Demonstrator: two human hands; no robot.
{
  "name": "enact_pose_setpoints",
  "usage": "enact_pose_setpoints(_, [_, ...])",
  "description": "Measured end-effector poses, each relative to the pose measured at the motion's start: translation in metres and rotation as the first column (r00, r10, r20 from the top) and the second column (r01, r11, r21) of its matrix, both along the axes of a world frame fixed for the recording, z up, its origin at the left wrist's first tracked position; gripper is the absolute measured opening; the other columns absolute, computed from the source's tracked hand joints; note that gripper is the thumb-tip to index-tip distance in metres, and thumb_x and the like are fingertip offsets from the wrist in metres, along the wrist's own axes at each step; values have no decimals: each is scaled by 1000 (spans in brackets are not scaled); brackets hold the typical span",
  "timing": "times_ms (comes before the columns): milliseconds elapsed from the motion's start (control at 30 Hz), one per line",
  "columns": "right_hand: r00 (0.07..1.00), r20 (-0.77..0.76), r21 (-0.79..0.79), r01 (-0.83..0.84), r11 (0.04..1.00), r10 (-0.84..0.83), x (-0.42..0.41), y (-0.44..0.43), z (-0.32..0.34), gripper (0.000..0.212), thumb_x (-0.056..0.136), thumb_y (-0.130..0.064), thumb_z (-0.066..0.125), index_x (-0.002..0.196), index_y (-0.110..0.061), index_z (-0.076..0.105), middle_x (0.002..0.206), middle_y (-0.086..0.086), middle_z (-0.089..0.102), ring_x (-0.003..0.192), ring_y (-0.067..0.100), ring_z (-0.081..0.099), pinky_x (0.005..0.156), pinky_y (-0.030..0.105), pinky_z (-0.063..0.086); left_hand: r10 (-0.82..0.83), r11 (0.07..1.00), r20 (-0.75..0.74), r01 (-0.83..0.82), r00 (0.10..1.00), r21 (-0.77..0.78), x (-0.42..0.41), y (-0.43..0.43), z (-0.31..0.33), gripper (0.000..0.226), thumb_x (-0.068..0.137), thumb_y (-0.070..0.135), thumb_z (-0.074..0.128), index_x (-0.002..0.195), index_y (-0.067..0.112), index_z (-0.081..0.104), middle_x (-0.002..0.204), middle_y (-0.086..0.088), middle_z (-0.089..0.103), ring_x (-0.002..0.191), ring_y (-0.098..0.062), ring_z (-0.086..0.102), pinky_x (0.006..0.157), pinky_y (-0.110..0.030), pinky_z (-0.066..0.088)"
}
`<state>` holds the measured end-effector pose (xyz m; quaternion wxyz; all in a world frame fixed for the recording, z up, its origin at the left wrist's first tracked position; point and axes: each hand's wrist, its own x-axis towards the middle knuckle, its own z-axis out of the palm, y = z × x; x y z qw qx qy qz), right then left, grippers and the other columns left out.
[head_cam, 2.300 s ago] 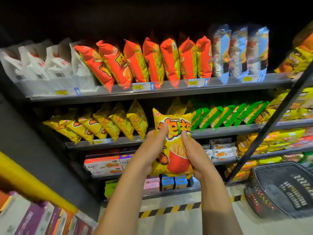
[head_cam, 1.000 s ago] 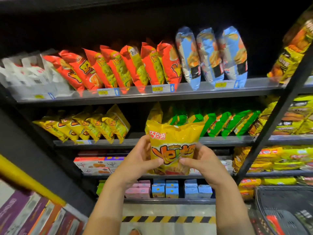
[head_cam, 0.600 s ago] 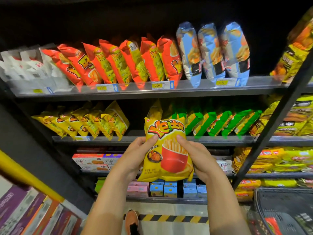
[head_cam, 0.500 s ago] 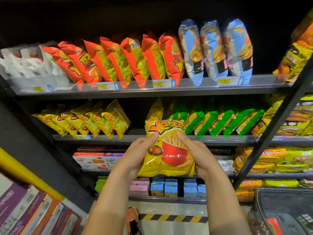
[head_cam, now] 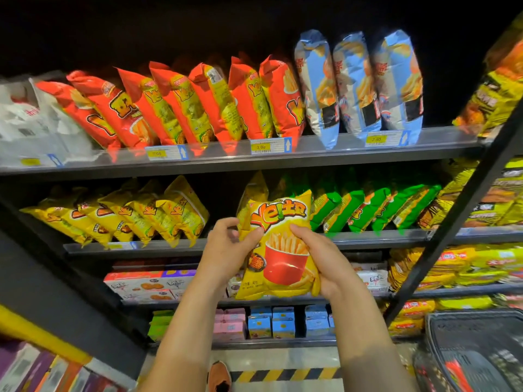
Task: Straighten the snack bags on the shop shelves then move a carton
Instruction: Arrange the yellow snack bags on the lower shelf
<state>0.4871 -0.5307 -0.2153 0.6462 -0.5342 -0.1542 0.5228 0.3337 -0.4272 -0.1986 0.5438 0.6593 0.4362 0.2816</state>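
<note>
I hold a yellow snack bag (head_cam: 278, 250) upright in front of the second shelf (head_cam: 368, 236), its front with a red cup of fries facing me. My left hand (head_cam: 226, 251) grips its left edge with the thumb on the front. My right hand (head_cam: 321, 258) grips its right side. Behind the bag is a gap in the row, with leaning yellow bags (head_cam: 135, 213) to the left and green bags (head_cam: 368, 210) to the right. One more yellow bag (head_cam: 253, 193) stands just behind the held one.
The top shelf (head_cam: 226, 159) carries white, red (head_cam: 181, 108) and blue bags (head_cam: 359, 80). Small cartons (head_cam: 271, 321) fill the lower shelves. A black upright post (head_cam: 458, 210) slants at the right, a dark basket (head_cam: 475, 352) sits bottom right, and boxes (head_cam: 42, 372) bottom left.
The bag was turned from top-down back to upright with its front facing me, then lifted slightly toward the gap on the second shelf. Both hands stayed on it.
</note>
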Motion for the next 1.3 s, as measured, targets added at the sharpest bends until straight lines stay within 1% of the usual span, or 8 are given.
enact_pose_setpoints(133, [983, 179, -11, 51, 999, -49, 1, 18, -4, 42, 96, -35, 73, 133, -20, 61, 114, 10, 78, 101, 27, 78, 90, 51, 62, -39, 970, -28, 45, 999, 239, 7, 14, 7, 33, 97, 32, 73, 128, 33, 60, 116, 7, 62, 100, -15, 63, 75, -25, 53])
enact_pose_setpoints(267, [911, 409, -15, 57, 998, -46, -6, 34, -1, 69, 79, -66, 76, 134, -31, 53, 122, 4, 73, 104, 23, 76, 90, 54, 62, -177, 975, -135, 192, 975, 113, 17, 16, 11, 53, 102, 57, 55, 149, 33, 50, 141, 8, 52, 110, -4, 56, 70, -13, 41])
enact_pose_setpoints(333, [870, 494, -37, 30, 999, -8, -8, 38, 3, 79, 77, -79, 65, 141, -36, 46, 126, -4, 69, 109, 18, 72, 93, 52, 61, -212, 975, -161, 220, 964, 34, 18, 20, 9, 52, 96, 71, 52, 139, 43, 53, 143, 6, 49, 117, -8, 55, 78, -19, 47])
enact_pose_setpoints(467, [788, 614, -43, -25, 999, 46, -9, 41, 11, 46, 108, -53, 43, 148, -31, 50, 134, -8, 61, 120, 10, 62, 105, 45, 54, -205, 976, -85, 197, 975, -92, 12, 28, 1, 77, 66, 93, 64, 123, 42, 59, 129, 4, 66, 115, -15, 68, 97, -43, 60])
enact_pose_setpoints(867, [844, 532, -8, -63, 998, 58, -7, 38, 4, 28, 103, -21, 64, 129, -32, 63, 122, -8, 71, 104, 10, 72, 84, 27, 63, 67, 937, 105, -26, 992, -348, -12, 47, -34, 84, 59, 47, 96, 129, 22, 58, 112, -7, 79, 99, -29, 79, 90, -57, 62])
enact_pose_setpoints(1000, [882, 464, -23, -74, 997, 76, -5, 40, -4, 48, 96, -26, 73, 140, -23, 54, 126, -4, 67, 100, 4, 70, 68, 13, 56, 52, 894, 238, 61, 970, -443, -16, 49, -35, 55, 86, 27, 85, 134, 17, 60, 114, -11, 79, 103, -33, 78, 96, -60, 59])
enact_pose_setpoints(1133, [944, 262, 3, -208, 978, 200, -6, 43, -9, 43, 94, -31, 70, 134, -18, 62, 121, 1, 77, 110, 18, 75, 90, 35, 60, 18, 878, 317, 137, 948, -458, -15, 49, -36, 61, 83, 28, 84, 138, 20, 60, 120, -13, 77, 110, -35, 75, 102, -63, 55])
enact_pose_setpoints(1300, [944, 300, 41, -157, 987, 138, -2, 49, -16, 37, 93, -21, 73, 130, -20, 65, 121, 1, 77, 113, 22, 74, 103, 51, 56, -116, 889, 289, 229, 950, -396, -22, 58, -36, 62, 81, 27, 81, 139, 22, 59, 126, -7, 76, 117, -29, 73, 108, -56, 52])
